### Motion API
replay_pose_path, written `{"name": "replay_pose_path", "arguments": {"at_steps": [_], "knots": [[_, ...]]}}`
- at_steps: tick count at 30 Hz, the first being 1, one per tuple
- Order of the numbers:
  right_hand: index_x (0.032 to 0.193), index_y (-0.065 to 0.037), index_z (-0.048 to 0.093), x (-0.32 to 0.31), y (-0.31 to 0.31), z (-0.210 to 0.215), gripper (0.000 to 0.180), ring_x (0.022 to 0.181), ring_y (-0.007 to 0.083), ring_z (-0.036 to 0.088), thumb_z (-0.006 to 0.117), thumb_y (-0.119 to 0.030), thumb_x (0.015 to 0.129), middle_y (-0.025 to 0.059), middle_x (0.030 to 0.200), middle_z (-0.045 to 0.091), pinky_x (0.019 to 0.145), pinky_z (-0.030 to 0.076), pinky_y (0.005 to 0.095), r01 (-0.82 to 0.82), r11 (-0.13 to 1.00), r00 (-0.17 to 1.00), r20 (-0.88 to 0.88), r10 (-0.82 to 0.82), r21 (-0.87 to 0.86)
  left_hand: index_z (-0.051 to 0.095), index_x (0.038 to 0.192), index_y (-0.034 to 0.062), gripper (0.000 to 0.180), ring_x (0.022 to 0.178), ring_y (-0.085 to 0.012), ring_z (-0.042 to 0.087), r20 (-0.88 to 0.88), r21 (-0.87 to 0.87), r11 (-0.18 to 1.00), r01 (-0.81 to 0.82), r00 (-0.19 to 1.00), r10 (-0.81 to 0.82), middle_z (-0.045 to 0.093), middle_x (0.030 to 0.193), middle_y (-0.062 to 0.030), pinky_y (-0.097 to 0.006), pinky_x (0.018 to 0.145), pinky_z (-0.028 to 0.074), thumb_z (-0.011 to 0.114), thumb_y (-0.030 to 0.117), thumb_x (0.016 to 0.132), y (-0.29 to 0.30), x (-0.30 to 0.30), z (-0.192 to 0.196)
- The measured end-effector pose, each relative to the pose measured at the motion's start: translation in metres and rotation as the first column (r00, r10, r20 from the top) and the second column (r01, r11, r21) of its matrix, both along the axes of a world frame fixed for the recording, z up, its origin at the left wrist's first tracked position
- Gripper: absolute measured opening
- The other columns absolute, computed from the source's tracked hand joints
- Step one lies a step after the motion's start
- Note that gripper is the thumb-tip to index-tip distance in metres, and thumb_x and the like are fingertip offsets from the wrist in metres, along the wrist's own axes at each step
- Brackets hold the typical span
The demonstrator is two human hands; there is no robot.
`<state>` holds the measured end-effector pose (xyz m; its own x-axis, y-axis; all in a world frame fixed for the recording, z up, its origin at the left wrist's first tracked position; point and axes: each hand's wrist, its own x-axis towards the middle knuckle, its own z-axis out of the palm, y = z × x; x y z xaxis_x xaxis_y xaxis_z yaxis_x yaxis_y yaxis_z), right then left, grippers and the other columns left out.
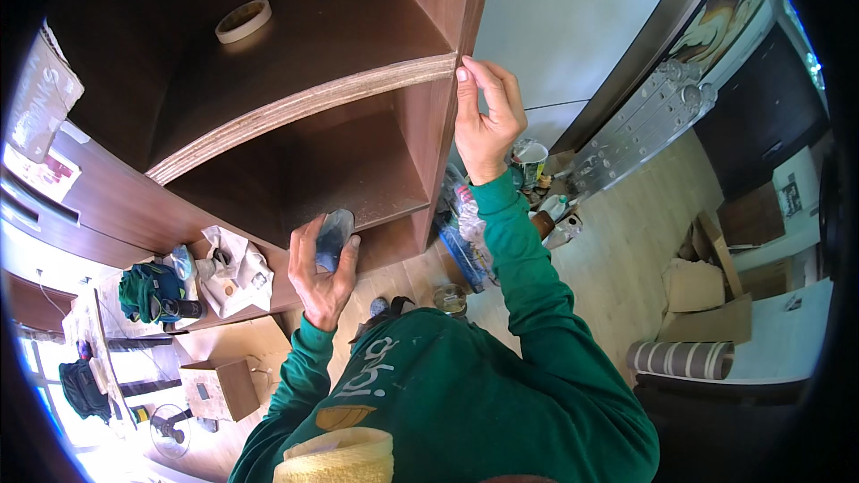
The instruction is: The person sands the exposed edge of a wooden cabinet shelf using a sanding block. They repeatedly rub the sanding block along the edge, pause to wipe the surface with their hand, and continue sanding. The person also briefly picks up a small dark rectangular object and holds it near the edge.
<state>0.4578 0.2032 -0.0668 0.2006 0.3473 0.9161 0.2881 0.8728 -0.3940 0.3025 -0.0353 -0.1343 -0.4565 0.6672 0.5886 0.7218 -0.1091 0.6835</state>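
Holding: my left hand [324, 275] wraps fingers round a small blue-grey block [334, 237], maybe sanding sponge, can't tell; block sits low, in front of lower shelf opening.
R hand: my right hand [484, 121] presses flat, fingers together, on front edge of cabinet side panel [469, 9], beside raw shelf edge [304, 107].
Upper shelf: tape roll [243, 21], well apart from both hands.
Floor: paint cans [530, 161] nr cabinet.

A person wears a dark green long-sleeved sweatshirt [465, 394] with pale lettering and an orange-yellow patch on the chest. Ribbed cuffs end both sleeves. Both hands, left [327, 273] and right [486, 121], are bare.
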Motion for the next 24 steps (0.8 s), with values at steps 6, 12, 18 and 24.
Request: {"name": "replay_pose_path", "arguments": {"at_steps": [6, 12, 18, 24], "knots": [[0.111, -0.009, 0.074, 0.005, 0.009, 0.005, 0.025, 0.082, 0.0259, 0.068, 0.076, -0.002, 0.087, 0.0101, 0.098, 0.065, 0.068, 0.056, 0.0359, 0.082, 0.985, 0.976, 0.187, -0.110, 0.149, 0.065, 0.120, -0.0013, 0.047, 0.095, -0.0334, 0.067, 0.035, -0.020, 1.000, -0.003, 0.999, 0.004, 0.066, 0.107, -0.0186, -0.041, 0.085, 0.053, 0.082, 0.016, 0.079, -0.004, 0.000, -0.007], [0.110, -0.008, 0.074, 0.014, 0.016, 0.008, 0.028, 0.081, 0.0263, 0.068, 0.075, 0.003, 0.084, 0.0113, 0.100, 0.064, 0.065, 0.057, 0.0364, 0.091, 0.969, 0.946, 0.283, -0.156, 0.230, 0.065, 0.118, -0.0018, 0.046, 0.095, -0.0310, 0.067, 0.076, -0.055, 0.998, -0.007, 0.997, 0.011, 0.066, 0.106, -0.0173, -0.040, 0.086, 0.053, 0.083, 0.014, 0.078, 0.000, 0.003, -0.009], [0.108, -0.007, 0.073, 0.015, 0.017, 0.005, 0.030, 0.082, 0.0267, 0.069, 0.076, 0.007, 0.081, 0.0115, 0.101, 0.064, 0.065, 0.057, 0.0363, 0.045, 0.965, 0.953, 0.280, -0.119, 0.257, 0.065, 0.117, -0.0029, 0.046, 0.096, -0.0294, 0.066, 0.085, -0.048, 0.999, 0.008, 0.996, -0.004, 0.067, 0.106, -0.0167, -0.039, 0.086, 0.053, 0.083, 0.013, 0.078, 0.005, 0.004, -0.011], [0.108, -0.007, 0.072, 0.012, 0.014, -0.003, 0.033, 0.084, 0.0279, 0.067, 0.074, 0.010, 0.080, 0.0106, 0.099, 0.063, 0.067, 0.056, 0.0374, 0.045, 0.985, 0.952, 0.291, -0.094, 0.168, 0.065, 0.116, -0.0032, 0.045, 0.095, -0.0297, 0.067, 0.101, -0.072, 0.997, 0.008, 0.995, -0.001, 0.067, 0.106, -0.0170, -0.038, 0.086, 0.053, 0.083, 0.011, 0.078, 0.008, 0.003, -0.012]]}}
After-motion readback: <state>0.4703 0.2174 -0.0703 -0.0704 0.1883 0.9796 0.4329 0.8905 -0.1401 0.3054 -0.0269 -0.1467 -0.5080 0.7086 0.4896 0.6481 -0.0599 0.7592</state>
